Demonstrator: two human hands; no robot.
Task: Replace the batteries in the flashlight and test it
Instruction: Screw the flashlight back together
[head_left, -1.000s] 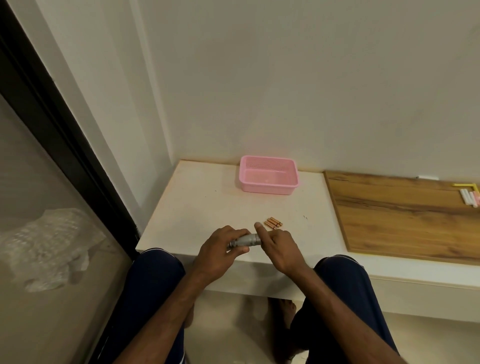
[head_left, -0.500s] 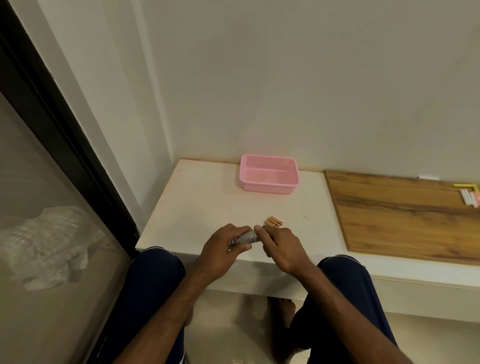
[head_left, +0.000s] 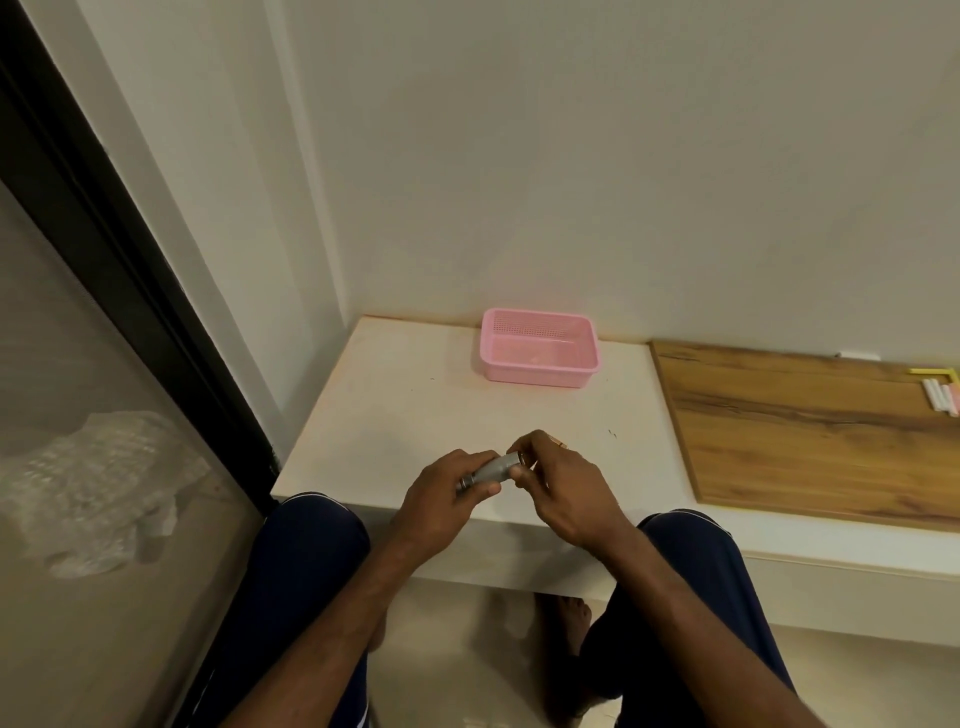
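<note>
A person sits at a white ledge (head_left: 395, 415), seen from above, knees tucked under its front edge. All places here are given relative to the pink basket (head_left: 540, 354), which sits at the back of the ledge by the wall.

In front of the basket and a little to its left, near the ledge's front edge, the left hand (head_left: 441, 493) is wrapped around the body of a small silver flashlight (head_left: 491, 469), fingers closed firmly on it. The flashlight lies nearly level, one end pointing right.

Just right of that, the right hand (head_left: 561, 483) pinches the flashlight's right end between narrowed fingertips, probably twisting or seating a cap. A glimpse of orange at its knuckles is likely the batteries (head_left: 560, 442), mostly hidden.

The flashlight looks rigid, metal, light and smooth, so likely slippery. It is best held around the barrel while the end is turned.

Far right of the basket lies a wooden board (head_left: 810, 431).
</note>
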